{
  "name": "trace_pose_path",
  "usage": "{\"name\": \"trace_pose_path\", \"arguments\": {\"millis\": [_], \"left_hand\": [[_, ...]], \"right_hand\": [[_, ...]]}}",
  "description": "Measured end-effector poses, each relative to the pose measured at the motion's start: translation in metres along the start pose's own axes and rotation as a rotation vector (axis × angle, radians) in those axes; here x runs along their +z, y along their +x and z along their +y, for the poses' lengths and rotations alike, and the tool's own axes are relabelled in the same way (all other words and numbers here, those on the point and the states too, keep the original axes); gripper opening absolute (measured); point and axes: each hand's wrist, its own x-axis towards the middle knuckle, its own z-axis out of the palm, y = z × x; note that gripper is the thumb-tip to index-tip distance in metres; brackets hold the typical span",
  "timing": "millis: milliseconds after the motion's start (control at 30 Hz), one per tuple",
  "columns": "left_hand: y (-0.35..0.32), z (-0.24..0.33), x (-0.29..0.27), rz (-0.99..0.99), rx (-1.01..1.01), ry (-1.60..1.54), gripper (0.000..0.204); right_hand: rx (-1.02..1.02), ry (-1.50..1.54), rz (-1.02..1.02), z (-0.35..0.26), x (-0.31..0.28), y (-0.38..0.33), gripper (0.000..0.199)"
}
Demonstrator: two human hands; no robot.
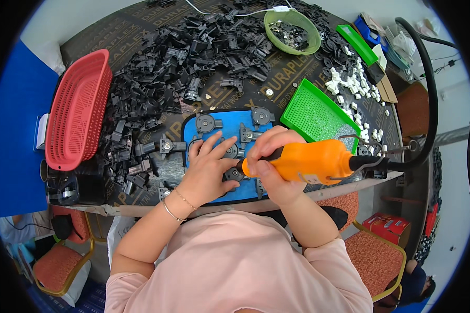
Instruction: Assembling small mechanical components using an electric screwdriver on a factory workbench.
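Note:
My right hand (274, 167) is wrapped round an orange electric screwdriver (318, 160), which lies nearly level with its black tip pointing left. A thick black cable leaves its back end. My left hand (210, 166) rests with spread fingers over black plastic parts on a blue mat (193, 136); its thumb and forefinger lie either side of the tool's tip. Just under that tip sits a black plastic part with a round disc (234, 174), partly covered by my fingers. Further such parts stand on the mat, among them a round-headed one (206, 123) and another (261, 116).
A large heap of black plastic parts (193, 49) covers the table's far and left side. At left stands a red basket (78, 109); a green tray (310, 112) with small metal bits is at right, beside white pieces (355, 81). A pale green bowl (292, 31) stands far back.

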Motion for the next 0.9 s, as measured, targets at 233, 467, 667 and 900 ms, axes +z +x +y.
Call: {"name": "trace_pose_path", "arguments": {"millis": [233,467,667,900], "left_hand": [[0.000,-0.001,0.001,0.003,0.012,0.007,0.041],[0.000,-0.006,0.006,0.009,0.013,-0.001,0.040],[0.002,-0.002,0.001,0.019,0.013,0.006,0.042],[0.001,0.003,-0.006,-0.031,-0.024,-0.042,0.042]], "right_hand": [[0.023,-0.005,-0.028,-0.001,0.004,-0.001,0.020],[0.112,-0.031,-0.078,-0.002,0.009,0.001,0.020],[-0.012,0.019,-0.064,-0.010,-0.011,0.007,0.026],[-0.171,-0.034,0.407,-0.033,-0.110,0.004,0.018]]}}
